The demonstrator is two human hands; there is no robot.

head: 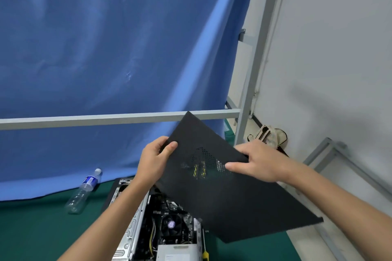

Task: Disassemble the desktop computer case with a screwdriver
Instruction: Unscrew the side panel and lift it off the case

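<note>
Side panel point(222, 186) lifted clear of open case point(161, 222), gripped at its edges by both hands, left point(153, 160) and right point(258, 162); next, probably set aside on counter point(38, 231).

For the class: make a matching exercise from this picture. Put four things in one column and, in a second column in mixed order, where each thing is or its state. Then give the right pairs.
Things
1. side panel
2. water bottle
3. screwdriver
4. computer case

States
A. lying on its side near the blue curtain
B. open, fan and wiring showing
C. held in the air by both hands
D. on the green mat, right of the case

Pairs: 1-C, 2-A, 3-D, 4-B
</note>
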